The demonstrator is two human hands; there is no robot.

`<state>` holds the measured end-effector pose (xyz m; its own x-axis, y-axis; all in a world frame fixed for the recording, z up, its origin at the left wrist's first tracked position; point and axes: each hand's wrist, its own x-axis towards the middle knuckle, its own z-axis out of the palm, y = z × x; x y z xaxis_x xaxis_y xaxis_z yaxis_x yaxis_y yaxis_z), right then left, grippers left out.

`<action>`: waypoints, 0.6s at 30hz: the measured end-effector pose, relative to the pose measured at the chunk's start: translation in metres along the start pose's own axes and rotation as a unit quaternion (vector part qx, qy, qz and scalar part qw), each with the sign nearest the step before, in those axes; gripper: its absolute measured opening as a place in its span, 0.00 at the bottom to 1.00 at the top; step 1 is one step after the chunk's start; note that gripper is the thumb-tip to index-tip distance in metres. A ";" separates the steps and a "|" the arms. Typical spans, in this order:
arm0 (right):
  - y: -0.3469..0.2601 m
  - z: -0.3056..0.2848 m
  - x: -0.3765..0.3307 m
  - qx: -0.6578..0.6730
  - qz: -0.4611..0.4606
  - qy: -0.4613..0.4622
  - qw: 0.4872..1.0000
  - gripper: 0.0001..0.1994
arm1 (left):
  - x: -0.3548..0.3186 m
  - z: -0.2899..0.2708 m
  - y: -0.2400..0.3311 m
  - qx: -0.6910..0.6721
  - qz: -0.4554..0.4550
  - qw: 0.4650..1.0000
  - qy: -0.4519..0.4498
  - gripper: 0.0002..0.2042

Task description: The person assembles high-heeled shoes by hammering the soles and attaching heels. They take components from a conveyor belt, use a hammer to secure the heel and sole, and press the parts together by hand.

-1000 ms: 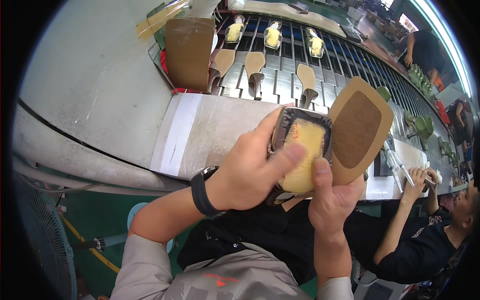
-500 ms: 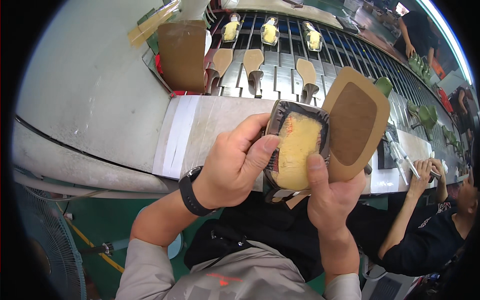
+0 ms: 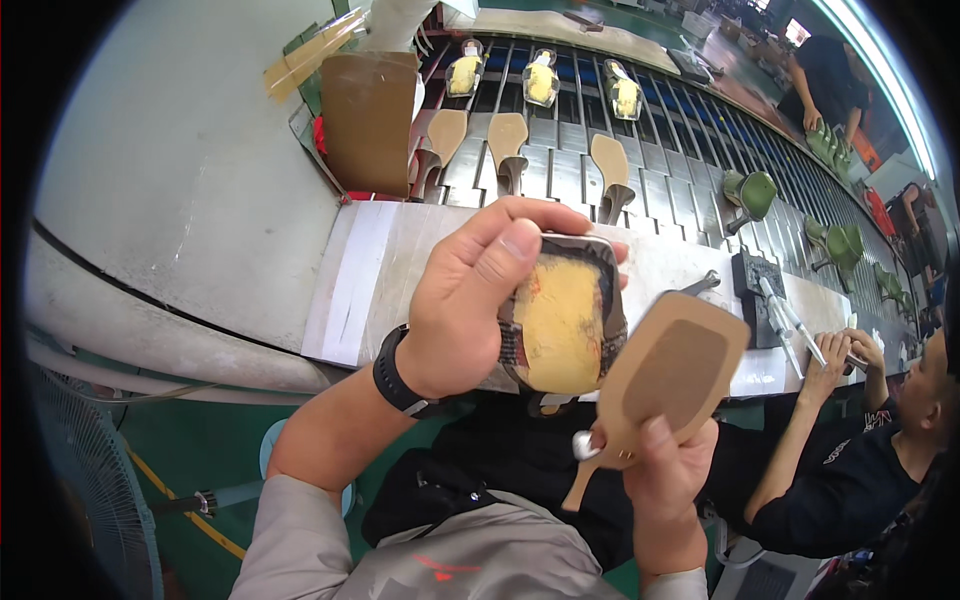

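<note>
My left hand [image 3: 470,300] is wrapped round a shoe upper [image 3: 560,322] with its underside turned up. That underside is rough and yellowish inside a dark edge. In my right hand [image 3: 672,470] is a tan shoe sole [image 3: 672,365] with a darker brown patch and a narrow tail. The thumb presses on the sole's face near its lower end. A small white round thing [image 3: 584,446], whose kind I cannot make out, shows beside the tail. The sole's upper part stands just right of the shoe upper, tilted.
On the slatted metal conveyor [image 3: 560,150] lie several tan soles [image 3: 508,135] with heels, and yellow-bottomed shoe uppers [image 3: 541,82]. Green shoe parts [image 3: 757,193] stand farther right. White brushlike tools [image 3: 785,318] rest on a black block. A co-worker [image 3: 860,450] sits at right; a fan [image 3: 85,490] stands lower left.
My right thumb has left the shoe upper, and the right hand has moved down with the sole, turning it. My left hand now reaches farther round the upper's top end.
</note>
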<state>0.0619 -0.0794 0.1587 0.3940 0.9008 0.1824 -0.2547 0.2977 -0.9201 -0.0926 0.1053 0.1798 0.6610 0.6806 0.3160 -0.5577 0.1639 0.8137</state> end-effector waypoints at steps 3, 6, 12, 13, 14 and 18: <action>-0.021 0.024 -0.007 0.032 0.111 -0.058 0.992 0.13 | -0.007 0.012 0.005 0.037 -0.001 0.999 -0.010 0.21; -0.018 0.027 0.001 0.009 0.136 -0.121 0.983 0.14 | -0.014 0.010 0.006 0.059 -0.013 0.998 -0.034 0.22; -0.006 0.025 0.001 -0.033 0.107 -0.132 0.985 0.14 | -0.025 0.004 -0.005 0.030 0.038 0.994 -0.100 0.34; -0.005 0.024 0.000 -0.048 0.082 -0.139 0.986 0.15 | -0.027 0.009 0.001 0.018 0.002 0.997 -0.078 0.34; -0.004 0.024 -0.001 -0.049 0.083 -0.139 0.986 0.15 | -0.029 0.011 0.002 0.016 0.003 0.997 -0.077 0.34; -0.002 0.026 -0.003 -0.061 0.061 -0.127 0.988 0.15 | -0.031 0.010 0.000 0.049 0.009 0.995 -0.084 0.31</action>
<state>0.0382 -0.0747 0.1688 0.1293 0.9826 0.1336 -0.1721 0.1549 -0.9728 -0.1081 0.0777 0.1753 0.7304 0.5527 0.4012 -0.5244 0.0775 0.8479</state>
